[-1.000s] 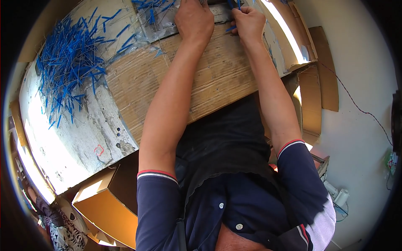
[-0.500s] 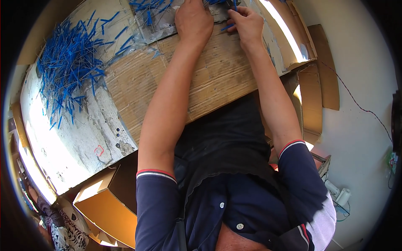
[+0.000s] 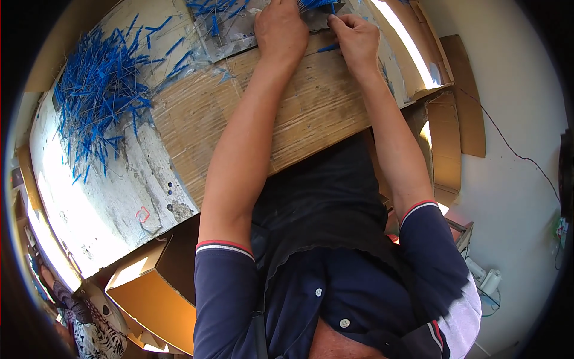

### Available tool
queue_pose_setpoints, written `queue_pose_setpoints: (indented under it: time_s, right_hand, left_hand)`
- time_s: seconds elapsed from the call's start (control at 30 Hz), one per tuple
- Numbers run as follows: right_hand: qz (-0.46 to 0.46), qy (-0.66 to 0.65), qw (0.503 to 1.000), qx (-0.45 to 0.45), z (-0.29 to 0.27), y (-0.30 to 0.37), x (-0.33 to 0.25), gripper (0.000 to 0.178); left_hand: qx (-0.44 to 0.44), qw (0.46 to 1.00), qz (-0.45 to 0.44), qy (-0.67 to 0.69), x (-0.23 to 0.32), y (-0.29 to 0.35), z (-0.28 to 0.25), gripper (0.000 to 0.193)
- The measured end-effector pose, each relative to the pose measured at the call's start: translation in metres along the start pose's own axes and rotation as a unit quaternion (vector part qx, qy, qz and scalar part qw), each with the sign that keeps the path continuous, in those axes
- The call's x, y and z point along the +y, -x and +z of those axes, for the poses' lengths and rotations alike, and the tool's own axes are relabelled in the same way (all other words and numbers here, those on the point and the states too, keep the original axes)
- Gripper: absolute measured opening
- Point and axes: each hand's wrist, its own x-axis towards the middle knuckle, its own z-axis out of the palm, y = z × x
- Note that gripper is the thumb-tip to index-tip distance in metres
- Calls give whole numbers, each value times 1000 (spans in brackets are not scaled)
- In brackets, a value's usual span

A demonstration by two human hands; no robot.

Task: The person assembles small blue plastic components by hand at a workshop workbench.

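Note:
My left hand (image 3: 282, 31) reaches to the top edge of the view, over a grey metal plate (image 3: 239, 40). Its fingers are curled and partly cut off, so what they hold does not show. Just right of it lies a cluster of blue ribbed pieces (image 3: 315, 4), also cut by the edge. My right hand (image 3: 359, 40) is closed beside them, thumb and forefinger pinched. A single blue ribbed piece (image 3: 327, 48) sticks out leftward from under its curled fingers. Other blue ribbed pieces (image 3: 214, 25) lie on the plate, left of my left hand.
A large tangled heap of blue ribbed pieces with thin wires (image 3: 98, 90) covers the table's left part. Brown cardboard (image 3: 209, 119) lies along the near side of the worn white tabletop (image 3: 107, 209). An open cardboard box (image 3: 155, 287) stands below left; more cardboard (image 3: 442, 143) is at right.
My right hand has shifted slightly down and right with the blue ribbed piece, its fingers more tightly closed. My left hand has moved slightly right; more of the blue cluster beside it shows.

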Motion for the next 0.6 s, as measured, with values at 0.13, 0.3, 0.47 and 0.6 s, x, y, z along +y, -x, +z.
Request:
queue_pose_setpoints:
  time_s: [0.13, 0.3, 0.47, 0.6]
  right_hand:
    - [-29, 37, 997, -60, -5, -6, 3, 28]
    - [-20, 80, 993, -82, 2, -21, 10, 30]
    - [-8, 102, 992, -69, 6, -29, 10, 32]
    - [-15, 115, 992, -45, 10, -30, 8, 33]
  left_hand:
    - [-4, 998, -62, 15, 9, -1, -9, 11]
    - [170, 947, -32, 271, 0, 4, -12, 9]
    - [29, 985, -145, 83, 14, -3, -21, 13]
    - [30, 989, -127, 69, 8, -4, -16, 13]
